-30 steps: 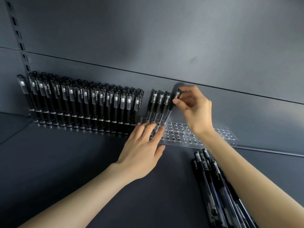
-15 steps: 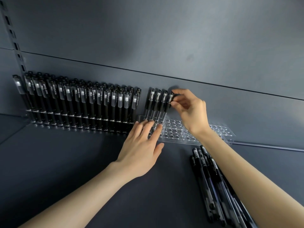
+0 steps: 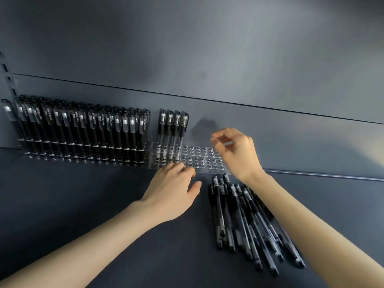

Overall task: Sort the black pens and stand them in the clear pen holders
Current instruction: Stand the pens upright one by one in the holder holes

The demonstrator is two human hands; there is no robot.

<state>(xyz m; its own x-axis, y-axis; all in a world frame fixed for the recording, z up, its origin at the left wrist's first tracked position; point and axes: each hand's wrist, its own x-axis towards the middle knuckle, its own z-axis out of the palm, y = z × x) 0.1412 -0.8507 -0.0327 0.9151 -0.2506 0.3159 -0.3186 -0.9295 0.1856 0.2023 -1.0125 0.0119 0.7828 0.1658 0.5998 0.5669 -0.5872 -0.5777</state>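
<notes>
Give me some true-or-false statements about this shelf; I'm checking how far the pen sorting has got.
1. Four pens stand in the right-hand clear holder. True.
2. The right hand holds a pen. False: it holds nothing.
3. The left hand touches that holder's front edge. True.
4. The loose pens lie left of the left hand. False: they lie to its right, by the right forearm.
5. The left-hand holder is bare. False: it is packed with pens.

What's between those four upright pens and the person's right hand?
In the head view, only empty holes of the clear pen holder lie between the four upright pens and the right hand.
</notes>
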